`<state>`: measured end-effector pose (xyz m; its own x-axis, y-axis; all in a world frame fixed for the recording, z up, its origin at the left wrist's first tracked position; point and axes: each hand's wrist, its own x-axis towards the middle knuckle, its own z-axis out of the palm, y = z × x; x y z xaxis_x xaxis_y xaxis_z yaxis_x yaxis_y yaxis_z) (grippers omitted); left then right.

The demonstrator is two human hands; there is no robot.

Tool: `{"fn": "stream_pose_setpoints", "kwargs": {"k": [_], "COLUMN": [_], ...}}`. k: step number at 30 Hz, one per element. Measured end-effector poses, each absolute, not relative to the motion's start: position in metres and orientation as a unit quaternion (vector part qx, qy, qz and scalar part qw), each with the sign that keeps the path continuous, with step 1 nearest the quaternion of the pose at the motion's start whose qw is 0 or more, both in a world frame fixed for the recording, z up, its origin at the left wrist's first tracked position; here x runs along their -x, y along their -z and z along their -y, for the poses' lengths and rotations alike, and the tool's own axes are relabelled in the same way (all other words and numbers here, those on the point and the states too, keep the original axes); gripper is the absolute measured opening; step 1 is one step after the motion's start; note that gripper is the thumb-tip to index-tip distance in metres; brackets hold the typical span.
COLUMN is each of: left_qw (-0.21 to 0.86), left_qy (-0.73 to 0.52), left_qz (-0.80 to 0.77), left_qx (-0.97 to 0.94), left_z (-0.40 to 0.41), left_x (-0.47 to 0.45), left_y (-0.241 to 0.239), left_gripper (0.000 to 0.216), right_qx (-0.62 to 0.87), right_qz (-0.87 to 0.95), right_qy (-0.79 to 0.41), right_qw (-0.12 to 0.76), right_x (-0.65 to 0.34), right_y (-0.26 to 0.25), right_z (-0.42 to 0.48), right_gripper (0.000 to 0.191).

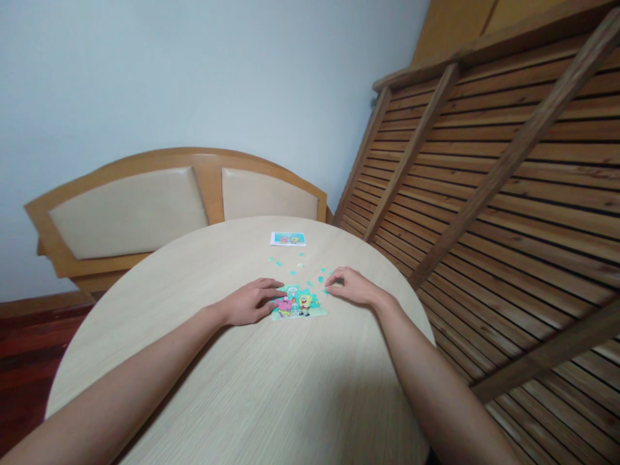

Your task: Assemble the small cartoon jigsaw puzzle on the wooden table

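A cartoon jigsaw puzzle (294, 309) lies on the round table, with a pink, a grey-green and a yellow figure joined above a pale green lower strip. Its upper right outline is uneven. My left hand (249, 301) rests on the puzzle's left side, palm down, fingers stretched out over its edge. At the upper right of the puzzle, my right hand (351, 286) has thumb and fingertips closed on a small teal puzzle piece (325, 290). Several loose teal pieces, such as this one (320, 279), are scattered beyond the puzzle and beside my right fingers.
A small picture card (288, 239) showing similar cartoon figures lies farther back on the pale wooden table (232, 387). Behind the table stands a padded wooden headboard (209, 184) against the wall. A slatted wooden frame (489, 226) leans along the right side.
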<state>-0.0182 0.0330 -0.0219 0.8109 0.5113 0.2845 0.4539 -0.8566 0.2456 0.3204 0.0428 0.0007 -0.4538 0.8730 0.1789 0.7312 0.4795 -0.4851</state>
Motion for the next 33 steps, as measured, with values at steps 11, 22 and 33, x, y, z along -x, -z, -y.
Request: {"fn": "stream_pose_setpoints", "kwargs": {"k": [11, 22, 33], "left_qw": [0.089, 0.084, 0.083], "left_qy": [-0.187, -0.185, -0.185], "left_qz": [-0.249, -0.246, -0.244], "left_qx": [-0.946, -0.948, -0.948], "left_z": [-0.0288, -0.0298, -0.0300], "left_x": [0.0147, 0.0151, 0.0156], "left_y": [0.0176, 0.0193, 0.0197], "left_gripper": [0.037, 0.037, 0.037], "right_qx": [0.465, 0.442, 0.462], "right_qz": [0.839, 0.855, 0.844], "right_qy": [-0.198, -0.184, -0.168], "right_qw": [0.203, 0.202, 0.214], "right_x": [-0.3196, -0.3192, -0.3216], "right_y": [0.0054, 0.0053, -0.0036], "right_z": [-0.0477, -0.0476, -0.0413], "right_gripper": [0.016, 0.014, 0.016]}}
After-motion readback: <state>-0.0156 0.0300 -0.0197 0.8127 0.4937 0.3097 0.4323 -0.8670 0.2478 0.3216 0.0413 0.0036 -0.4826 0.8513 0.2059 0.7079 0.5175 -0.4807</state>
